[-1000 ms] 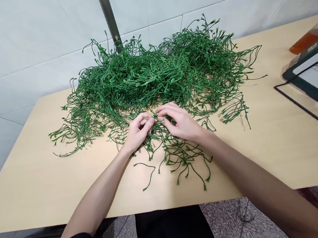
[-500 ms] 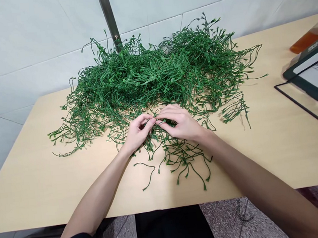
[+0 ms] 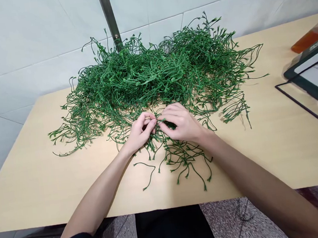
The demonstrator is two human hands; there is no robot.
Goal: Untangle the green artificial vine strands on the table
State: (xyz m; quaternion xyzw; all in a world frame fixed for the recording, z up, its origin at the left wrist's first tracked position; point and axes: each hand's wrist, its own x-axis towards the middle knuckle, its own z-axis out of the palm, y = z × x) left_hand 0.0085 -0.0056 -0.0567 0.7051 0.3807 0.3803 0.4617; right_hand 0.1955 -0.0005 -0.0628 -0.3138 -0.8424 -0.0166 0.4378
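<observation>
Both hands pinching one thin green plastic sprig (image 3: 159, 123): left hand (image 3: 139, 133), right hand (image 3: 182, 124), near worktop (image 3: 278, 152) front edge. Best kept low, tugged gently, clear of green tangled heap (image 3: 154, 77).

heap of green plastic stems (image 3: 154, 77) on pale wooden tabletop (image 3: 278, 148), toward far edge | small green sprig (image 3: 180, 158) nearer near edge, before heap | dark-framed tablet on wire stand (image 3: 313, 76) at right edge | orange-lidded container (image 3: 308, 39) behind it, far-right corner
</observation>
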